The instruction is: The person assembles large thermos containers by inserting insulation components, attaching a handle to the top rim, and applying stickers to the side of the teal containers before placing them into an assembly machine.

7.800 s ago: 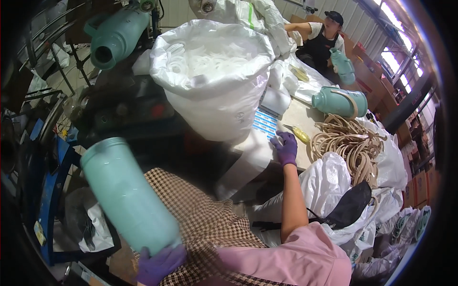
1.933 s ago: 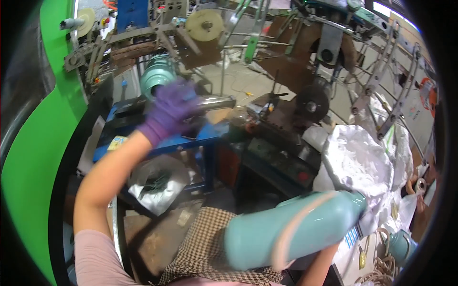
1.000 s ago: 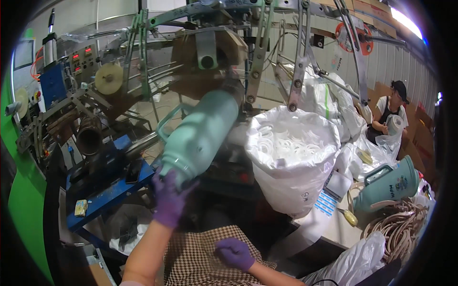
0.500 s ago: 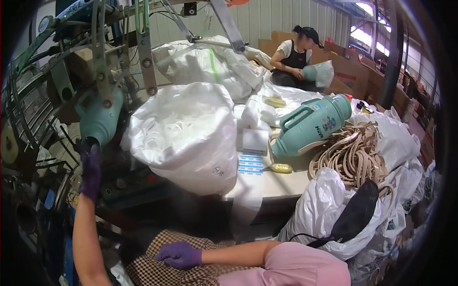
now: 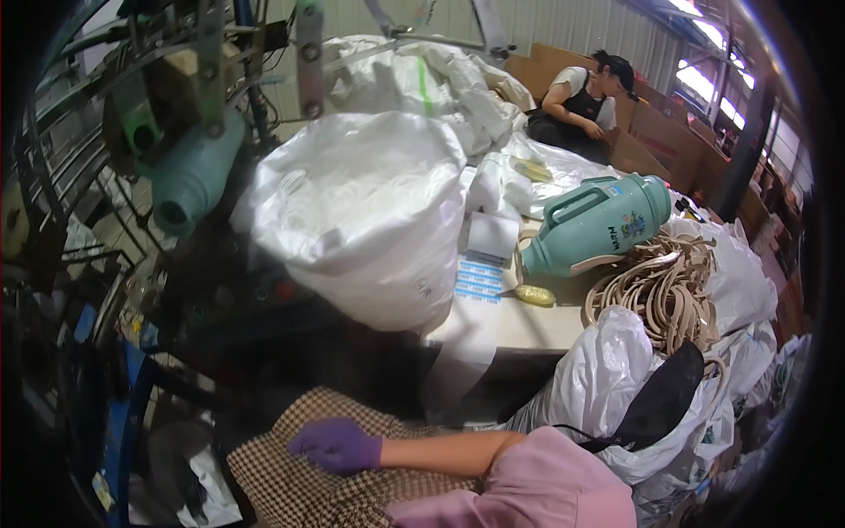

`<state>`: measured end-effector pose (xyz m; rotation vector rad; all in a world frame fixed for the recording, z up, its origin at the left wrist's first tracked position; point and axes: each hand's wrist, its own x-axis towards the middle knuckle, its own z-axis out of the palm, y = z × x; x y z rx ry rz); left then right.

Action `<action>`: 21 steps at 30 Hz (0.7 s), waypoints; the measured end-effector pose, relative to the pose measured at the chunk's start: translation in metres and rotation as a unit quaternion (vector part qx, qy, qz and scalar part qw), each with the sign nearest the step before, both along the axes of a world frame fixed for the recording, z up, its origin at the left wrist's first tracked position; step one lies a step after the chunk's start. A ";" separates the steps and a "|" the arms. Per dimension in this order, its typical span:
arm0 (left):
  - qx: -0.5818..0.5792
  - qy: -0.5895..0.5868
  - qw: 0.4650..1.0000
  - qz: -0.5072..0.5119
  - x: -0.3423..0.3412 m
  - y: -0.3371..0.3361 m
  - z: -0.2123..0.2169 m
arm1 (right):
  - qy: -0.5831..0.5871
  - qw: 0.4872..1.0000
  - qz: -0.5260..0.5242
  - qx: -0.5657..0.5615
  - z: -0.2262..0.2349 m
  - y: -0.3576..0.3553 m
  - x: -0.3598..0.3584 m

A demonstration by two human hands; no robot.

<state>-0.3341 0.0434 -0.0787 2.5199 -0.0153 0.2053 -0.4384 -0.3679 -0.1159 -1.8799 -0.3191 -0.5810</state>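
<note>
My right hand (image 5: 339,446), in a purple glove, rests on the brown checked cloth over my lap. Its fingers are curled in; whether they hold anything is hidden. My left hand is out of view. At the far left, a pale green vacuum flask body (image 5: 198,180) sits tilted under the metal arms of a machine (image 5: 209,79), its dark round mouth facing down toward me. A second green flask (image 5: 603,222) with a handle lies on its side on the table. Ahead of me stands a white sack (image 5: 387,273) full of white plastic rings (image 5: 352,202).
Blue-printed labels (image 5: 478,282) and a yellow-wrapped object (image 5: 535,296) lie on the table (image 5: 537,327). Beige straps (image 5: 656,295) are heaped at right, near a black pouch (image 5: 662,396) on white bags. A co-worker (image 5: 576,110) sits at the back before cardboard boxes.
My left hand has left the mouth of the flask in the machine and gone out of view. The view has shifted. The co-worker's green flask no longer shows.
</note>
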 end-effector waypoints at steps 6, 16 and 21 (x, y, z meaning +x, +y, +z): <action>-0.063 -0.014 0.994 -0.084 -0.007 -0.050 -0.009 | 0.005 0.999 0.007 -0.044 0.005 0.010 0.005; -0.126 -0.017 0.989 -0.078 -0.029 -0.062 -0.019 | -0.055 0.985 0.090 -0.140 -0.005 0.021 -0.010; -0.181 -0.073 0.943 0.270 -0.128 0.095 -0.081 | -0.002 0.979 0.143 -0.144 0.017 0.015 0.001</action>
